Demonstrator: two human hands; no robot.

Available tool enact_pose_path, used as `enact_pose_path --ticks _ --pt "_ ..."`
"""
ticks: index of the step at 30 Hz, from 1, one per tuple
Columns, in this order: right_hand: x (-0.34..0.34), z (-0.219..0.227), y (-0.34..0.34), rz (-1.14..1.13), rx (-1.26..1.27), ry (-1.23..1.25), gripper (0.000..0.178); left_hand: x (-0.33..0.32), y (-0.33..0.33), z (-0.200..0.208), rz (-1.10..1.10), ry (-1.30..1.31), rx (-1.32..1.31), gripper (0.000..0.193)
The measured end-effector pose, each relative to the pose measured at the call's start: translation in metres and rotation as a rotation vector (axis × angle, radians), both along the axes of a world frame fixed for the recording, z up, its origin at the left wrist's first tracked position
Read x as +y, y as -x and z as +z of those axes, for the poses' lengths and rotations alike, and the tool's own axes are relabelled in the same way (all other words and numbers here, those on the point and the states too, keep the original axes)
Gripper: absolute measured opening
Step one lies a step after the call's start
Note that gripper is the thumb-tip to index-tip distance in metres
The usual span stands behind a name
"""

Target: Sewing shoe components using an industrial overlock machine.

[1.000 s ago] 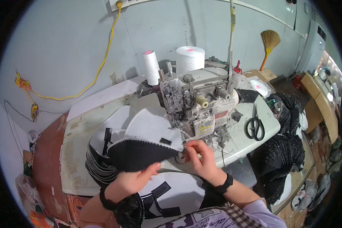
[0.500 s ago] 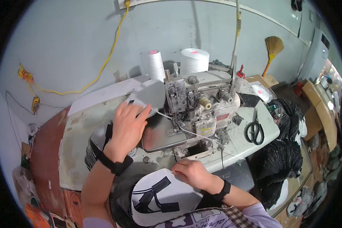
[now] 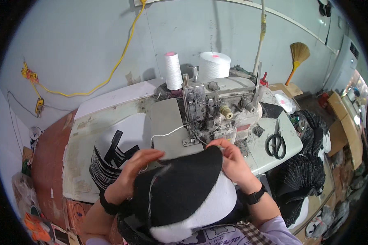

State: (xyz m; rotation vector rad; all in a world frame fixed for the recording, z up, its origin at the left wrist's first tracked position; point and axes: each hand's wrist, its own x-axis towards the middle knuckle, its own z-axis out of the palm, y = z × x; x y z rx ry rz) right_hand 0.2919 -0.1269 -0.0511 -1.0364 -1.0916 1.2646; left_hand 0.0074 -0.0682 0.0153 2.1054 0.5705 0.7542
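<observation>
A curved black fabric panel (image 3: 180,188) with a white layer (image 3: 223,196) showing below it rises in front of me, its top edge close to the overlock sewing machine (image 3: 221,106). My right hand (image 3: 235,163) pinches the panel's upper right corner. Along the upper left edge lies my left hand (image 3: 137,169), fingers stretched toward the machine; its thumb is partly hidden. A white thread chain (image 3: 169,134) runs from the presser foot (image 3: 191,141) across the machine's flat grey plate (image 3: 165,118).
Left of the plate lies a stack of white-topped, dark-edged panels (image 3: 104,169) with black straps. Behind the machine stand two white thread cones (image 3: 173,71). Black scissors (image 3: 276,145) rest on the right of the table, with black fabric bundles (image 3: 302,175) beyond its edge.
My left hand has drawn back from beside the needle toward me. My right hand has lifted toward the machine with a panel, whose black face now shows. The blurred grey-white piece has left the plate.
</observation>
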Motion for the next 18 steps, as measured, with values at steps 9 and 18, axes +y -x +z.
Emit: enact_pose_path --ticks 9,18 --pt "-0.027 0.007 -0.043 -0.006 -0.285 -0.109 0.010 0.013 0.031 -0.005 0.170 -0.534 0.561 0.027" --pt "-0.006 0.021 0.019 -0.015 0.135 0.065 0.025 0.007 -0.002 -0.014 0.047 -0.014 -0.207 0.056"
